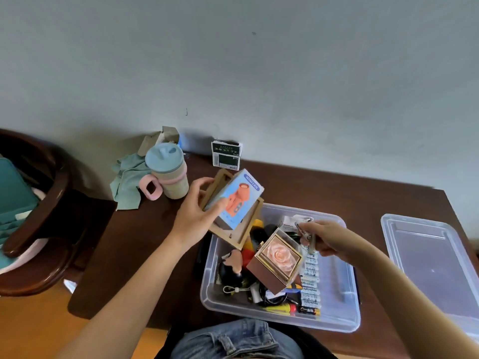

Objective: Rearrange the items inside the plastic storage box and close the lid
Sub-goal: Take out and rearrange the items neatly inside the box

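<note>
Soft, even daylight, perhaps from the right; wide-angle bending at edges, slight blur throughout.

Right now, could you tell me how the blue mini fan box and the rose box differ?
The mini fan box is blue printed card with an orange fan picture; the rose box is brownish with a clear top showing a pink rose. The left hand holds the mini fan box, with a wooden frame, above the storage box; the rose box sits tilted inside it, unheld. Both are small and rectangular.
</note>
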Motion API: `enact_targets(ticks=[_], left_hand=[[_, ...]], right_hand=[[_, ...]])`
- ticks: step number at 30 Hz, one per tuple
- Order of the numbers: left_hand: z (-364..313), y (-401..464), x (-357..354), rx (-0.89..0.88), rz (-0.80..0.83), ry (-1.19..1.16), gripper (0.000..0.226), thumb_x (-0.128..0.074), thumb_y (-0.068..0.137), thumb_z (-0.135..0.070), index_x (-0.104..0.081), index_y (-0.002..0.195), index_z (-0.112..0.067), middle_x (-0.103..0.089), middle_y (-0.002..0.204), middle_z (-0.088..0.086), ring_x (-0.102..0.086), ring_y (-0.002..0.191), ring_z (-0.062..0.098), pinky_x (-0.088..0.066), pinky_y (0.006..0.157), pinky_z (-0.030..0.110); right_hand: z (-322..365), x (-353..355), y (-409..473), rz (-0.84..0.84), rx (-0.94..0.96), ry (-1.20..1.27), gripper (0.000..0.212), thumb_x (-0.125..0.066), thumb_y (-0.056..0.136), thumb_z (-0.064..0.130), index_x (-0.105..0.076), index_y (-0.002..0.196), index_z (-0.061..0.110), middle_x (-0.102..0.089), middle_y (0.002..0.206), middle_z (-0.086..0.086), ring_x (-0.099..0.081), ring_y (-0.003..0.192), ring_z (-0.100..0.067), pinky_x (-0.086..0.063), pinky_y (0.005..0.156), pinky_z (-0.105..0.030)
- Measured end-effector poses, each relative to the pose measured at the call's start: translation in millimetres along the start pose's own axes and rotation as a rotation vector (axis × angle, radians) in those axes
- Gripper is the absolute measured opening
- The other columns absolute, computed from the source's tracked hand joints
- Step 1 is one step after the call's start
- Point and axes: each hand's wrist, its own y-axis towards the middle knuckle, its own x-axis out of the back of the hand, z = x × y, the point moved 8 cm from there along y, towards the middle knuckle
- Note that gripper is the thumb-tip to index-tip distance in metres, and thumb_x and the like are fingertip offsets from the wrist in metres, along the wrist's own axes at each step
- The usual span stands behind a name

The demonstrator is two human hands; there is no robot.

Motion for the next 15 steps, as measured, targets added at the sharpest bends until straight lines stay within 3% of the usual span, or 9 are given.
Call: enact_targets(ticks=[2,5,11,15], left_hand=[[1,-6,-7,-0.002,0.037,0.251,0.060,-0.059,0.063,-0.062,-0.045,0.116,-0.038,-0.059,0.102,-0.021,-0.058,0.093,-0.004,-0.049,0.079,0.026],[8,-14,-19,-0.007,0.094,0.565,0.057,-0.054,0.069,-0.065,-0.038,0.118,-0.039,-0.056,0.110,-0.015,-0.058,0.096,0.007,-0.045,0.077,0.031],[19,-24,-43,0.084,0.099,0.887,0.058,-0.046,0.083,-0.065,-0.028,0.125,-0.031,-0.047,0.106,-0.002,-0.056,0.084,0.016,-0.046,0.063,0.028],[11,-19,-49,0.016,0.025,1.031,0.064,-0.046,0.083,-0.066,-0.031,0.127,-0.022,-0.043,0.109,0.003,-0.044,0.093,0.016,-0.043,0.070,0.027]], right_hand=[[-21,2,-1,0.014,-0.039,0.023,0.024,-0.046,0.099,0.023,-0.059,0.088,0.006,-0.057,0.064,-0.006,-0.026,0.035,-0.005,-0.019,0.035,-0.015],[-44,8,-1,-0.030,-0.074,-0.077,0.027,-0.046,0.099,0.027,-0.057,0.083,0.007,-0.056,0.061,-0.003,-0.029,0.036,-0.005,-0.021,0.037,-0.014],[-56,9,-2,-0.080,-0.031,-0.528,0.036,-0.041,0.100,0.030,-0.051,0.071,0.011,-0.055,0.061,0.000,-0.041,0.043,-0.007,-0.031,0.039,-0.014],[-56,4,-6,-0.031,-0.012,-0.834,0.038,-0.044,0.098,0.035,-0.062,0.082,0.006,-0.066,0.072,-0.001,-0.052,0.050,-0.006,-0.042,0.053,-0.016]])
